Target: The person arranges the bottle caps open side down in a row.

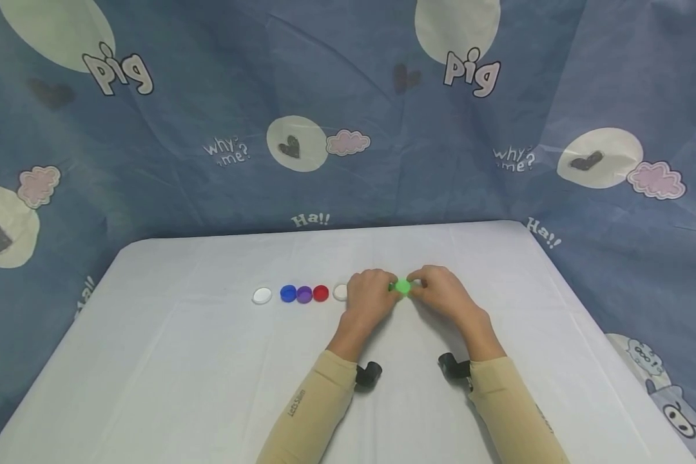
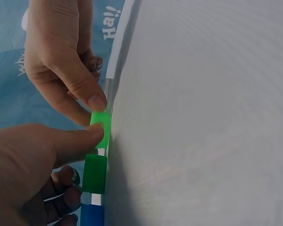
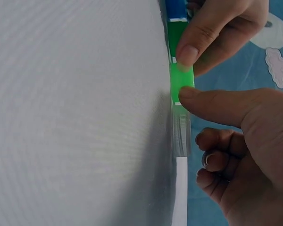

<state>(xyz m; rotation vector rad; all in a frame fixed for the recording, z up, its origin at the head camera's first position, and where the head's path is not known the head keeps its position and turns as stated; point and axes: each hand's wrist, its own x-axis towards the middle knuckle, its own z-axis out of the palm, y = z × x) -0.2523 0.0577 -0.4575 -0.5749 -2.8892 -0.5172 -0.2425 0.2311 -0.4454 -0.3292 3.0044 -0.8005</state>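
Note:
A light green bottle cap (image 1: pixel 403 286) lies between both hands on the white table. My left hand (image 1: pixel 372 293) pinches it from the left, its thumb (image 2: pixel 95 133) across the cap's side. From the other side my right hand (image 1: pixel 441 291) also grips it between thumb and finger, the thumb (image 3: pixel 191 92) at its lower edge in the right wrist view. A dark green cap (image 2: pixel 94 173) stands beside it under my left hand, mostly hidden in the head view. Beyond that is a blue cap (image 2: pixel 92 215). The remaining right-hand fingers curl loosely in the right wrist view.
Left of the hands, a row holds a white ring (image 1: pixel 340 292), a red cap (image 1: pixel 321 293), a purple cap (image 1: pixel 304 294), another blue cap (image 1: pixel 288 294) and a second white ring (image 1: pixel 261 296). A blue printed curtain (image 1: pixel 348 187) hangs behind the table (image 1: pixel 209 386).

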